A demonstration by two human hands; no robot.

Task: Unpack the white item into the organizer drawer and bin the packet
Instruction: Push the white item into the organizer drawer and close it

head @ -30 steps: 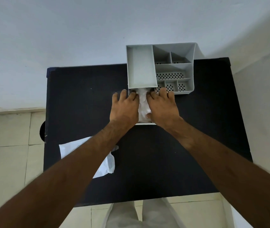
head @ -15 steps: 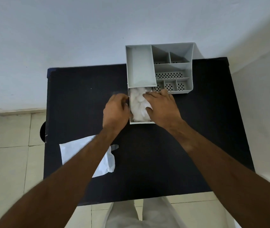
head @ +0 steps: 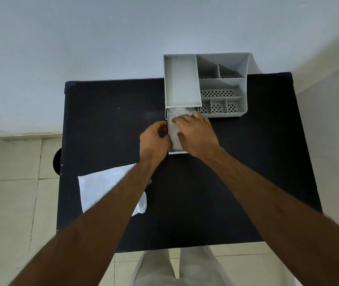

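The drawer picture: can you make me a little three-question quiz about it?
1. True or false: the drawer is pulled out of the organizer.
2. Which hand lies over the white item in the drawer?
3. The packet lies: A) in the drawer B) on the black table C) on the floor.

Key: 1 true. 2 the right hand; the left hand is at the drawer's side. 3 B.

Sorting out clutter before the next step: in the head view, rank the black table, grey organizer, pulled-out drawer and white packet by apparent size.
1. black table
2. grey organizer
3. white packet, partly hidden by the left forearm, so only roughly ranked against the organizer
4. pulled-out drawer, mostly covered by the hands
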